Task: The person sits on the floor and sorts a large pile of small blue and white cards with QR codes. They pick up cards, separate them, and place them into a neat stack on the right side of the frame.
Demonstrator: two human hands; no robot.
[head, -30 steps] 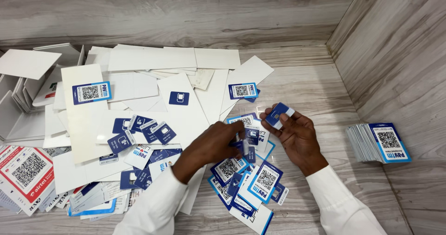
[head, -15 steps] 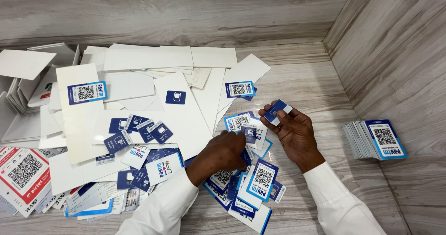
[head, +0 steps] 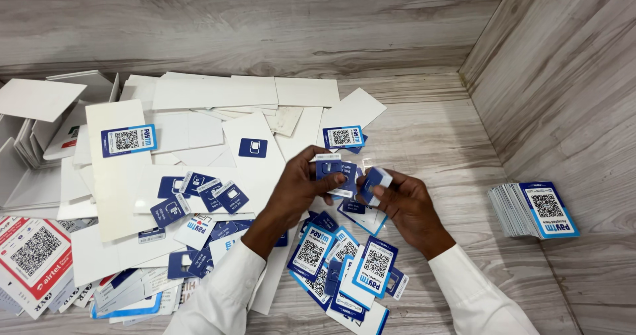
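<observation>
While I look down from the head camera, I see a small blue card [head: 330, 171] pinched in the fingers of the left hand [head: 299, 188], raised over the wooden floor [head: 437, 130]. Just beside it, the right hand [head: 405, 202] is closed on another small blue card [head: 375, 178], thumb on top. Both hands sit close together, their cards nearly touching. Below them lies a loose pile of blue-and-white code cards [head: 344, 269]. To the left I see large white sheets [head: 212, 91] spread out, with several small blue stickers [head: 202, 192] on them. Well apart at right, a neat stack of cards [head: 533, 209] leans by the wall.
</observation>
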